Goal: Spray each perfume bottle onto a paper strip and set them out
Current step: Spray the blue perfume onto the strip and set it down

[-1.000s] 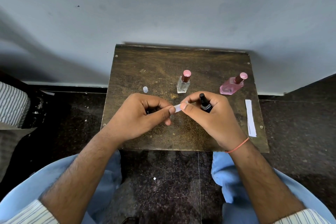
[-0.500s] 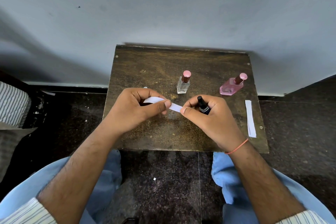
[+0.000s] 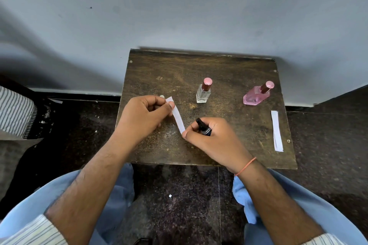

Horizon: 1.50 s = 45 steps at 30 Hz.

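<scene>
Paper strip (image 3: 177,116) held in the air over the table (image 3: 229,69), stretched slantwise between both hands. Left hand (image 3: 142,116) pinches its upper end between thumb and forefinger, other fingers curled. Right hand (image 3: 212,137) pinches the lower end with its fingertips and also grips a small dark bottle (image 3: 203,127) in the same fist, black nozzle sticking up, uncapped by the look of it. A small clear cap (image 3: 162,96) sits on the table just behind the left hand, mostly hidden.

Progress, as a judgement: early. One strip (image 3: 277,131) already lies flat near the table's right edge; can't tell if it is sprayed or a spare. Clear bottle (image 3: 203,93) stands upright mid-table with pink cap on; pink bottle (image 3: 256,96) right of it, also capped. Both look untouched. Dark bottle's strip is not yet set down; can't tell if it is sprayed. Left to do: lay this strip, then the two capped bottles.
</scene>
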Motion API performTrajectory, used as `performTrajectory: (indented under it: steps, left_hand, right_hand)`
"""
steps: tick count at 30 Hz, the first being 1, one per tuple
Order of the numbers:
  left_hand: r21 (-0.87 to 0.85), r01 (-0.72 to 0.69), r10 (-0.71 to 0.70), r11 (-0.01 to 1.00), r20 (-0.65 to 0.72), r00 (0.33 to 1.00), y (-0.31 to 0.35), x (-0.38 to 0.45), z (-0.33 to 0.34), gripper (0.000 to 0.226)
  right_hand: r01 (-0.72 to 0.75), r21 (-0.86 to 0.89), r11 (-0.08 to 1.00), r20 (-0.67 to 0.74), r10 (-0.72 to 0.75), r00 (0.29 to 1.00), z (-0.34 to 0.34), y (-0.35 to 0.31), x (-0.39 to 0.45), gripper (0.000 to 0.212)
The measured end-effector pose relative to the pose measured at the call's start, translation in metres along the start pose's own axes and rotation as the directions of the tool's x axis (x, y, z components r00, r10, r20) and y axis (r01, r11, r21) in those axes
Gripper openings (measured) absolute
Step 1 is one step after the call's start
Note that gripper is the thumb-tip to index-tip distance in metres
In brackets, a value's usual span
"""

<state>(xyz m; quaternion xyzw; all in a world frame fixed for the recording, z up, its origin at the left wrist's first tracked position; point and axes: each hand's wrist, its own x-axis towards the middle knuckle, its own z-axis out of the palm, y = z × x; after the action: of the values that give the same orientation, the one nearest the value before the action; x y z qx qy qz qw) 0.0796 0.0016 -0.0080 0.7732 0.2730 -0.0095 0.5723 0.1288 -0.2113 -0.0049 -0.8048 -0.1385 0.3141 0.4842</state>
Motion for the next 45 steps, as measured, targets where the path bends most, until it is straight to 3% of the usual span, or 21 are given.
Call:
performTrajectory:
  steps: [8, 15, 28, 45]
  left_hand:
    - [0.352, 0.004, 0.026, 0.936, -0.079, 0.997, -0.002, 0.0, -0.002, 0.007]
    - [0.504, -0.002, 0.086, 0.864, -0.145, 0.986, 0.002, 0.002, 0.003, 0.015]
    - [0.552, 0.049, 0.092, 0.832, -0.225, 0.97, 0.0, 0.005, 0.005, 0.034]
    - [0.535, 0.04, 0.076, 0.844, -0.193, 0.978, 0.002, 0.014, -0.009, 0.041]
  right_hand:
    - [-0.023, -0.087, 0.996, -0.017, 0.021, 1.0, 0.027, 0.006, 0.004, 0.024]
    - [-0.081, -0.149, 0.986, -0.084, 0.069, 0.994, 0.039, 0.007, 0.009, 0.035]
    - [-0.14, -0.1, 0.985, -0.087, 0.131, 0.987, 0.052, 0.006, 0.012, 0.039]
    - [-0.182, -0.294, 0.938, -0.119, 0.153, 0.981, 0.008, -0.015, 0.004, 0.04]
